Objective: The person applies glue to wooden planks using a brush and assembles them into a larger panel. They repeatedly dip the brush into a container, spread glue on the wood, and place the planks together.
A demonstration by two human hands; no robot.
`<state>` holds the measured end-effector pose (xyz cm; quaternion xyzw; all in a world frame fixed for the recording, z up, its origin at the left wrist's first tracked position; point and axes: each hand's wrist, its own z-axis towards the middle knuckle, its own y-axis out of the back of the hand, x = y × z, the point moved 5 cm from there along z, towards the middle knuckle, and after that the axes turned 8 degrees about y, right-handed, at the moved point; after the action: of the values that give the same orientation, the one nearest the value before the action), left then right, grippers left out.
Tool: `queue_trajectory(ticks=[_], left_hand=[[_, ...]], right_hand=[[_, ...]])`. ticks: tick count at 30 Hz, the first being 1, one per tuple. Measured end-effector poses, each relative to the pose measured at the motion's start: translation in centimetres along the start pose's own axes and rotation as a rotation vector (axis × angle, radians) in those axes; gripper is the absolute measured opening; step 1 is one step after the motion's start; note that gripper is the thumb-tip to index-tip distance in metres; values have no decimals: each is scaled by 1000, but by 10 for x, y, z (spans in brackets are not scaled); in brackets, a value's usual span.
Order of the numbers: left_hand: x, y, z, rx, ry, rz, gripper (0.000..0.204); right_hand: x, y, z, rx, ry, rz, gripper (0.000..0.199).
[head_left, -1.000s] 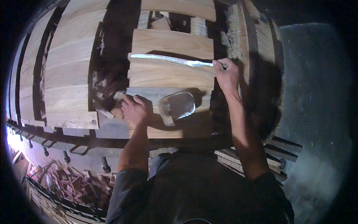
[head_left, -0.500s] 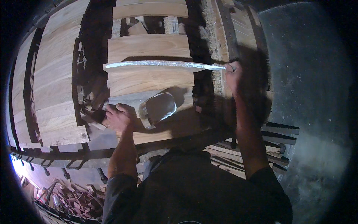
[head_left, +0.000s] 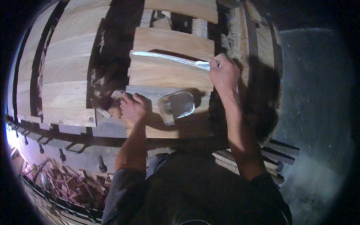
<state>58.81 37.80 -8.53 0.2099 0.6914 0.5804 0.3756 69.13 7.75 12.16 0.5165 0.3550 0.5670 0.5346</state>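
My right hand point(head_left: 225, 73) is closed round a brush-like tool point(head_left: 203, 65) coated in white; its handle is hidden in my fingers. The white end lies at the right part of a board edge point(head_left: 161, 57), along which a wet white strip runs. My left hand point(head_left: 133, 108) is at the left end of the nearer boards, thumb apart and fingers curved loosely. Whether it presses on the wood I cannot tell. Between my hands a cut-open plastic container point(head_left: 176, 108) with a white-smeared rim stands on a greyish board point(head_left: 148, 90).
More pale boards point(head_left: 67, 78) lie in columns on the left. A metal rail with hooks point(head_left: 77, 147) runs along the near edge. Wood scraps point(head_left: 71, 183) are heaped at lower left, and stacked strips point(head_left: 227, 161) lie at lower right. A grey floor point(head_left: 315, 112) spreads on the right.
My right hand has come left along the coated edge, from beyond the board's right end to over it, with the tool. The whole view has shifted; my left hand stays near the same board ends.
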Motion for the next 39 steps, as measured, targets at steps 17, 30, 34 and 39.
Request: queue_trajectory(ticks=[17, 30, 34, 39], left_hand=[[9, -3, 5, 66, 56, -81, 56], [6, 4, 3, 85, 58, -92, 54], [-3, 15, 1, 73, 55, -79, 58], [0, 5, 0, 66, 10, -50, 59]], right_hand=[[225, -70, 45, 126, 352, 323, 29], [108, -66, 31, 99, -37, 508, 30], [26, -36, 11, 37, -76, 395, 28], [-76, 3, -16, -23, -221, 294, 22]])
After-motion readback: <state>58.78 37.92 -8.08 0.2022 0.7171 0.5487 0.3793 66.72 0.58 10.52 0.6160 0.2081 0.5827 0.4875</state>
